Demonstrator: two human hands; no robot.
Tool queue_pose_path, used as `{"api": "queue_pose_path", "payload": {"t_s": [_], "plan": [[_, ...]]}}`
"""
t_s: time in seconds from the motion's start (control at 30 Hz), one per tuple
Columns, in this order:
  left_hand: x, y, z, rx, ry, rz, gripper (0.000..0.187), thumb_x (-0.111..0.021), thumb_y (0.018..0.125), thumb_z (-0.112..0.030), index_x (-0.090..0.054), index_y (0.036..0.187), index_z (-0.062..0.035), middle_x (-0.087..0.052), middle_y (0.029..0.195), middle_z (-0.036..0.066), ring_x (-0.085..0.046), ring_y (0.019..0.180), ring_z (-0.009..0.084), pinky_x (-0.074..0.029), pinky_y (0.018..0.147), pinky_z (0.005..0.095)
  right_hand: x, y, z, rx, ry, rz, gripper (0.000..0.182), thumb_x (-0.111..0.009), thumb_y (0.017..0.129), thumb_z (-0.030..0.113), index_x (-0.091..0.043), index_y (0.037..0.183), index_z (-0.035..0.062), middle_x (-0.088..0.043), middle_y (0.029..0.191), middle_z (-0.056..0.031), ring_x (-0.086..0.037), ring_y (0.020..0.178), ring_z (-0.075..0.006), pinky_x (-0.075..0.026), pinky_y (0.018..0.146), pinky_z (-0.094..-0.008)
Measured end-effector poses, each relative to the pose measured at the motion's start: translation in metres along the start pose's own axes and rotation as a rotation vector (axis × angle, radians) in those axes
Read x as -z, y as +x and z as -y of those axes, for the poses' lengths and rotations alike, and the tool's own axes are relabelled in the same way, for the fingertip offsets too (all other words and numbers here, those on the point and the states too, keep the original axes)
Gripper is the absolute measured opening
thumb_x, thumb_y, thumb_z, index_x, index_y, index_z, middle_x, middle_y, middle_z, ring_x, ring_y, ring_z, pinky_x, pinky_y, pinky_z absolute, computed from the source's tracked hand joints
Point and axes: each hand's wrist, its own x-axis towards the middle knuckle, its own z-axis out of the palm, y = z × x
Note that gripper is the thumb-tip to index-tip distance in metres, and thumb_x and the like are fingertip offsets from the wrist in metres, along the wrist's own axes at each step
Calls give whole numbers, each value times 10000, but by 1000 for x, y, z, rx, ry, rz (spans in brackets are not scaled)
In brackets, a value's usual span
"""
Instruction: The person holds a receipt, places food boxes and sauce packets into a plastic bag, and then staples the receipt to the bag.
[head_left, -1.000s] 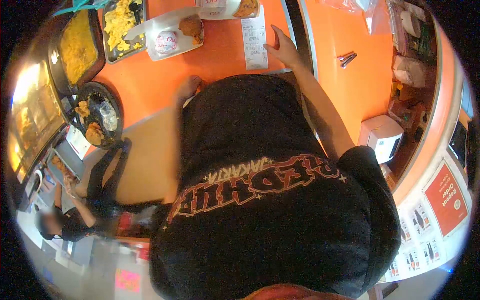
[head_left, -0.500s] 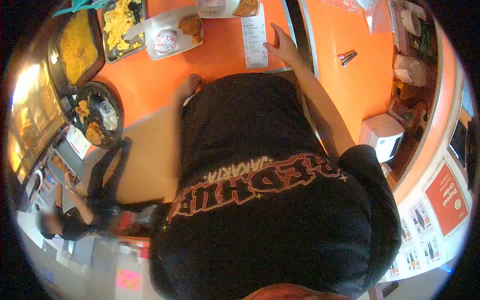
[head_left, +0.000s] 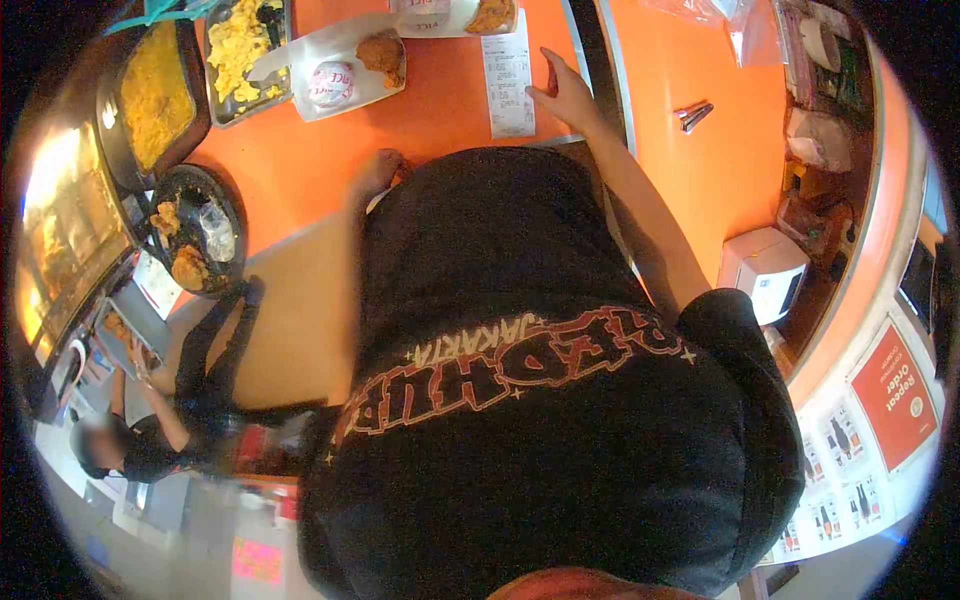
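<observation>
My right hand (head_left: pixel 568 95) is over the orange counter (head_left: pixel 440 110), thumb and fingers apart, with the thumb at the right edge of a long printed receipt (head_left: pixel 509 90). My left hand (head_left: pixel 377 172) is at the counter's near edge, close to my black shirt (head_left: pixel 490 220). Its fingers are curled, and what they hold, if anything, is hidden. Beyond it lies an open paper box (head_left: pixel 350 98) with a wrapped rice pack (head_left: pixel 332 84) and fried chicken (head_left: pixel 382 56). Another box (head_left: pixel 432 22) with chicken (head_left: pixel 491 15) is at the top edge.
To the left are a tray of yellow food (head_left: pixel 238 50), a deep yellow-filled pan (head_left: pixel 157 100) and a black plate (head_left: pixel 200 230) with chicken. A stapler (head_left: pixel 694 117) and a white box-shaped device (head_left: pixel 768 275) are at right. A co-worker (head_left: pixel 150 440) holds a tray at lower left.
The co-worker's hand and arm have shifted slightly by the tray. My two hands, the receipt and the boxes are nearly unchanged.
</observation>
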Motion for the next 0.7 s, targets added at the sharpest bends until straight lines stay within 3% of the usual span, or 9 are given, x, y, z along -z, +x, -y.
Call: {"api": "queue_pose_path", "payload": {"t_s": [0.1,0.2,0.3,0.4,0.5,0.57,0.7], "plan": [[56,-32,-90,124,-49,16,308,-490,898,-221,-742,902,-44,-681,775,95,-615,678,229,-507,626,394,-1,0,-2,-7,-1,0,828,-796,812,275,-378,1495,66,-527,802,-66,-547,728,-191,-480,655,-341],[45,-27,-64,79,-88,-10,291,-494,895,-214,-734,882,-50,-667,760,89,-612,685,229,-503,628,391,-4,0,-5,69,-48,-59,826,-797,815,272,-376,1497,69,-528,801,-66,-548,721,-191,-482,649,-340],[39,-29,-62,124,-207,-46,278,-503,891,-207,-735,885,-55,-665,759,82,-605,680,221,-498,621,388,-2,0,-3,4,-28,-33,842,-818,759,301,-413,1456,59,-603,893,-149,-615,837,-300,-519,757,-413],[35,-25,-56,99,-245,-46,264,-509,886,-194,-731,886,-52,-669,769,74,-601,679,213,-499,620,385,-1,1,-4,-25,-25,-1,838,-813,762,302,-411,1454,54,-610,906,-154,-620,846,-300,-521,762,-412],[39,-29,-58,28,-148,-40,266,-511,884,-190,-733,877,-43,-666,755,72,-594,654,202,-497,614,380,-4,0,-5,64,-71,-86,832,-811,764,295,-413,1453,51,-609,863,-140,-620,819,-293,-522,748,-409],[46,-28,-67,31,-87,8,267,-515,882,-190,-736,869,-42,-663,739,74,-590,639,200,-494,607,376,-4,1,-6,40,-38,-48,835,-802,794,293,-388,1483,67,-556,821,-96,-573,754,-227,-494,675,-367],[4,-4,-1,-101,-190,0,306,-462,969,-213,-686,872,-29,-675,814,162,-638,753,321,-503,744,462,-3,-1,-4,96,-50,-90,834,-797,807,282,-377,1496,70,-527,787,-70,-550,715,-189,-481,645,-341]]}}
